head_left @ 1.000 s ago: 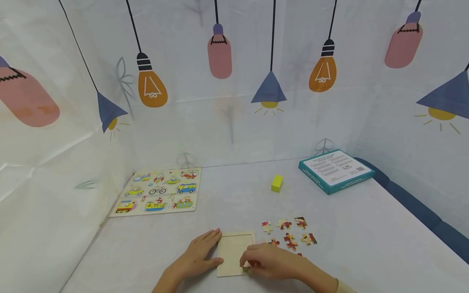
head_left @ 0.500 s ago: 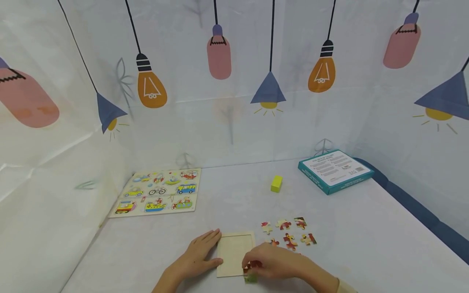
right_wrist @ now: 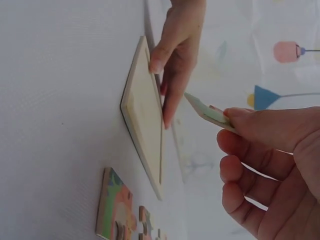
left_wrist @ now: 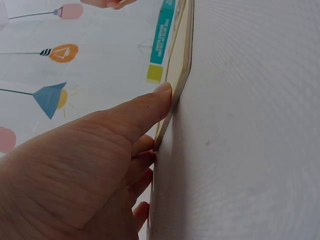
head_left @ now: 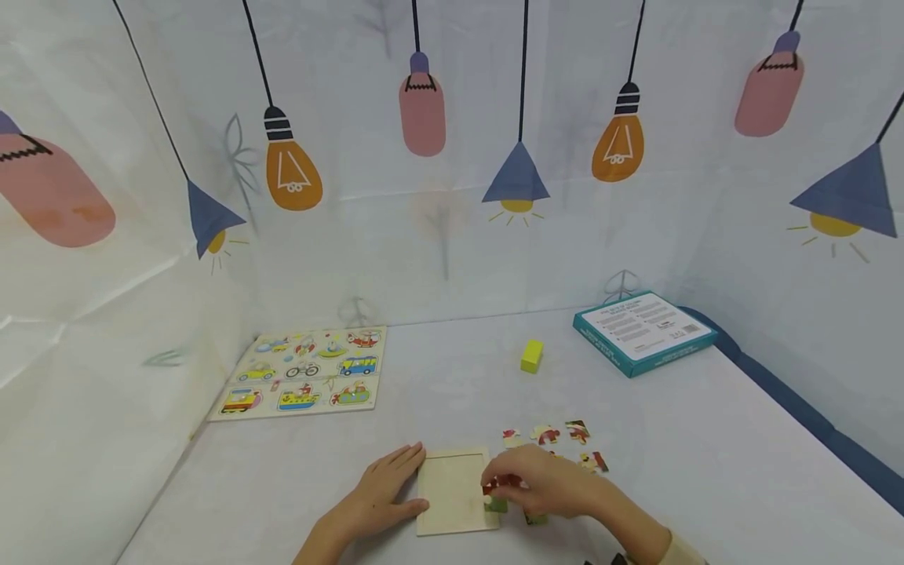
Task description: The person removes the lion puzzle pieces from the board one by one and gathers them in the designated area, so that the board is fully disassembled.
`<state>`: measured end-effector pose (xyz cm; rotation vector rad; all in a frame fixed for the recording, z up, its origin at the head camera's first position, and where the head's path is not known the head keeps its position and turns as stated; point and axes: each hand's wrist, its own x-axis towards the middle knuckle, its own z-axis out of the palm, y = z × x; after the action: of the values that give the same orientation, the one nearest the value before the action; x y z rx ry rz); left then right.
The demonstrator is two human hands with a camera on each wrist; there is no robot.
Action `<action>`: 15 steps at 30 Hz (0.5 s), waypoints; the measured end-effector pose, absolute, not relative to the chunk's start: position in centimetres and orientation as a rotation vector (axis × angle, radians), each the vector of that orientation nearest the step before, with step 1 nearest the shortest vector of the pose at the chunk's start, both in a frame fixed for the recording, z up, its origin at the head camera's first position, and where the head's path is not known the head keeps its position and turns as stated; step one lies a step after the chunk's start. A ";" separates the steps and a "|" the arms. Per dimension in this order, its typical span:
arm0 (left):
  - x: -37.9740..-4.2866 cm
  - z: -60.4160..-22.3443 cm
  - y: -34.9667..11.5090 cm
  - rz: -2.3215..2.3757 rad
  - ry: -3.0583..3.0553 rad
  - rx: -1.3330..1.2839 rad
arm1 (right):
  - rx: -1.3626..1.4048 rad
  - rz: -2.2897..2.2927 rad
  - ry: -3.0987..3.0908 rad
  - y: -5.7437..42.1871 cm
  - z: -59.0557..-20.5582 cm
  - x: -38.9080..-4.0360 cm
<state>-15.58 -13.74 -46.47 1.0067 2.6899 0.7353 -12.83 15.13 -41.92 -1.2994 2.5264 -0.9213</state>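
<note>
A shallow wooden puzzle tray (head_left: 452, 496) with a raised rim lies flat on the white table. My left hand (head_left: 384, 488) rests along its left side, fingers extended and thumb at the rim; the left wrist view has the thumb (left_wrist: 145, 111) at the tray's edge. Between thumb and fingertips, my right hand (head_left: 547, 480) pinches a jigsaw piece (right_wrist: 207, 112), partly green, over the tray's right edge. In the right wrist view this piece is tilted and raised above the tray. Another jigsaw piece (head_left: 536, 519) lies under the right hand, partly covered.
Several loose jigsaw pieces (head_left: 545, 434) lie right of the tray, some hidden by the right hand. A vehicle puzzle board (head_left: 304, 373) is at the back left. A yellow block (head_left: 532, 356) and a teal box (head_left: 644, 333) stand toward the back right.
My right hand has moved away from the tray's lower right corner, up and to the right, with the jigsaw piece. A piece below it has come into view. The left hand stays put.
</note>
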 end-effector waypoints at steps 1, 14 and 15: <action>-15.5 -46.5 -13.8 0.741 2.690 1.012 | -1.296 -0.931 2.528 15.2 -41.7 -12.8; -15.6 -46.9 -13.8 0.716 2.707 1.023 | -1.250 -1.044 2.666 18.4 -40.9 -12.3; -15.6 -46.9 -13.8 0.711 2.708 1.026 | -1.241 -1.058 2.675 18.7 -41.0 -12.2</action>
<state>-15.64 -13.82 -46.89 1.0260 2.7081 0.7111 -12.22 18.71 -40.95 -1.2411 2.6752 -1.0583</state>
